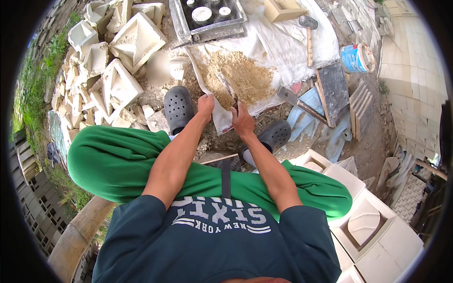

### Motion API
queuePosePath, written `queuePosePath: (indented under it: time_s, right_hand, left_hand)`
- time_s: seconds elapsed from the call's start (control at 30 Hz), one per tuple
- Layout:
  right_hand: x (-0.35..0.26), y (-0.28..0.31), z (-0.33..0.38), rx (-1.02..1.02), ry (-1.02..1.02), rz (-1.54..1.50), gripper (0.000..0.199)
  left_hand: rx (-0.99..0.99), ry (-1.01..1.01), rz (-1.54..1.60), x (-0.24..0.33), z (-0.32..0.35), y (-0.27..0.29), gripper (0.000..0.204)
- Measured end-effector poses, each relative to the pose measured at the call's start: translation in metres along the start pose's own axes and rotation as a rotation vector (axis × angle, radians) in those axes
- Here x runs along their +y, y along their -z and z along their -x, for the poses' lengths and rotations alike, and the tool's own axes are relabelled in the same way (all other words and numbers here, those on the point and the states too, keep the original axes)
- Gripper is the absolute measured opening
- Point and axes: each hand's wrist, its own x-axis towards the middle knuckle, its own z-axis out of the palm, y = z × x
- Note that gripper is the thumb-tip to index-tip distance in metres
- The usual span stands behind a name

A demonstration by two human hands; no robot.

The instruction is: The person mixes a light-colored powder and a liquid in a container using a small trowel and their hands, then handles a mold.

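Note:
My left hand (205, 104) is closed on the raised edge of a white woven sheet (198, 74). Beside it, my right hand (242, 120) is wrapped round the near end of a narrow, sand-coated tool (226, 85); its exact kind is not clear. The tool's far end rests in a loose heap of tan sand (250, 75) spread over the sheet. A corner of the sheet hangs down between my two hands, above the ground between my dark clogs.
Broken cream moulded blocks (134, 42) pile up at the left. A grimy metal mould box (212, 28) stands at the far side. To the right are a mallet (309, 40), a blue bucket (357, 57), a dark board (333, 94) and cream hollow blocks (365, 221).

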Motion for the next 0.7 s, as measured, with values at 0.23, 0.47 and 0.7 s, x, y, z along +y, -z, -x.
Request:
queuePosePath:
  time_s: [0.23,0.47,0.7]
  right_hand:
    - [0.035,0.077,-0.043,-0.32,-0.049,-0.01,0.042]
    - [0.095,0.171,-0.06,-0.779,-0.293,0.111,0.034]
    - [0.091,0.167,-0.053,-0.958,-0.42,0.032,0.032]
  left_hand:
    - [-0.189,0.124,-0.025,-0.007,0.025,0.004,0.027]
    - [-0.126,0.124,-0.08,-0.035,0.014,-0.008,0.026]
    - [-0.02,-0.052,-0.222,-0.033,0.008,-0.017,0.035]
